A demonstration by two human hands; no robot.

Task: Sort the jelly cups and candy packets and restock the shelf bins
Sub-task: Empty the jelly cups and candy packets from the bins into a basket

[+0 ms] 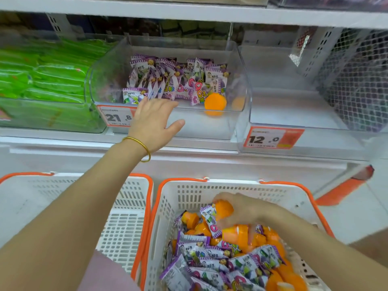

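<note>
head: right hand (243, 211) grips orange jelly cup (224, 209).

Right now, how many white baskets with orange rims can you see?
2. The left basket sits at the lower left. The right basket stands beside it, holding candy packets and jelly cups, where the right hand grips one cup. None seem hidden.

Green packets (52, 80) sit left, a price tag (273, 138) right.
</note>
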